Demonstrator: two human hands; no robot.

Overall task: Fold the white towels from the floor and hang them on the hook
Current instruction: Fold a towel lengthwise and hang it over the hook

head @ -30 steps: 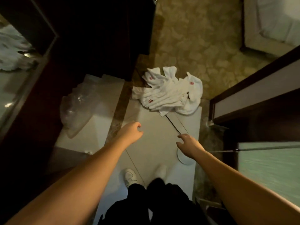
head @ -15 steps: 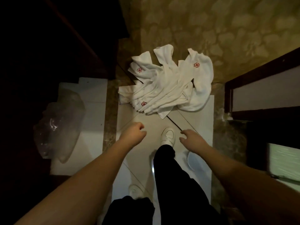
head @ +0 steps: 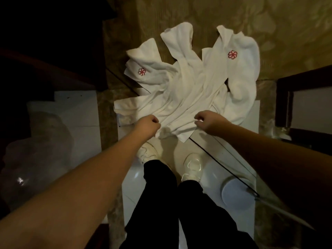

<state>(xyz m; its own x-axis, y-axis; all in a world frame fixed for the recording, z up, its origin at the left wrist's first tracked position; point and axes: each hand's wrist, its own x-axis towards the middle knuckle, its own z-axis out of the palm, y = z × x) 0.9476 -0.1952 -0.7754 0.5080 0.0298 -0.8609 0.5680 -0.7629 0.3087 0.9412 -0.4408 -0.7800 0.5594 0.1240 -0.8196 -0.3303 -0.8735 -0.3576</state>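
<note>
White towels [head: 188, 90] heaped on floor at 12 o'clock, just ahead of white shoes [head: 192, 167] (two red flower emblems showing). Left hand [head: 148, 125] and right hand [head: 208, 121] both curled at the pile's near edge; whether either actually pinches cloth, cannot tell.

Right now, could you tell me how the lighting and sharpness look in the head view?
Head view: dim and warm; the white towels are brightest and fairly sharp, the upper left corner falls to black, a glint shows on the plastic bag, and the forearms bow with wide-angle distortion.
</note>
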